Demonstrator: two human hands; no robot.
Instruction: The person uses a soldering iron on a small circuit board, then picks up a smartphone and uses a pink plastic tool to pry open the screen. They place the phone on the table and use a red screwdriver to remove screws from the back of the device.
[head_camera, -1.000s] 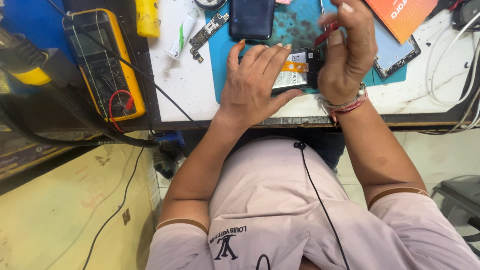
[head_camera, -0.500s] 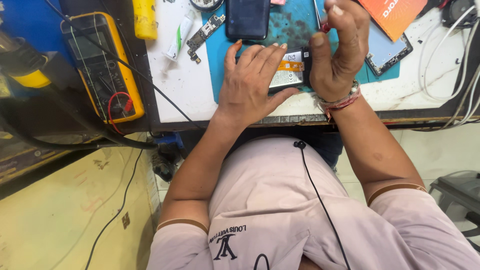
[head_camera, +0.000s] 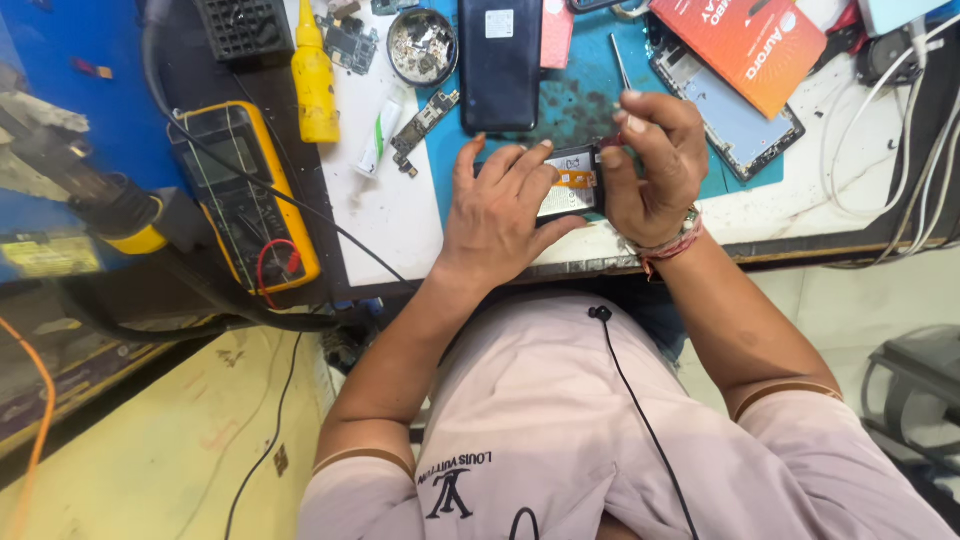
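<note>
Centre frame: opened phone (head_camera: 565, 185) pinned flat to worktop (head_camera: 380, 215) by left hand (head_camera: 497, 215); thin tool (head_camera: 621, 65) pinched in right hand (head_camera: 655, 165). Phone prob. light, fragile; best held at edges.

the left hand (head_camera: 497, 205) is pressing flat on an opened phone (head_camera: 568, 183) while the right hand (head_camera: 652, 165) is pinching a thin tool (head_camera: 621, 62) pointing toward twelve o'clock.

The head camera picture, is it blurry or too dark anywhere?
Head view: evenly lit and mostly sharp; both hands, left hand and right hand, look clear on the opened phone; the blue machine at the left edge is smeared and stretched.
</note>
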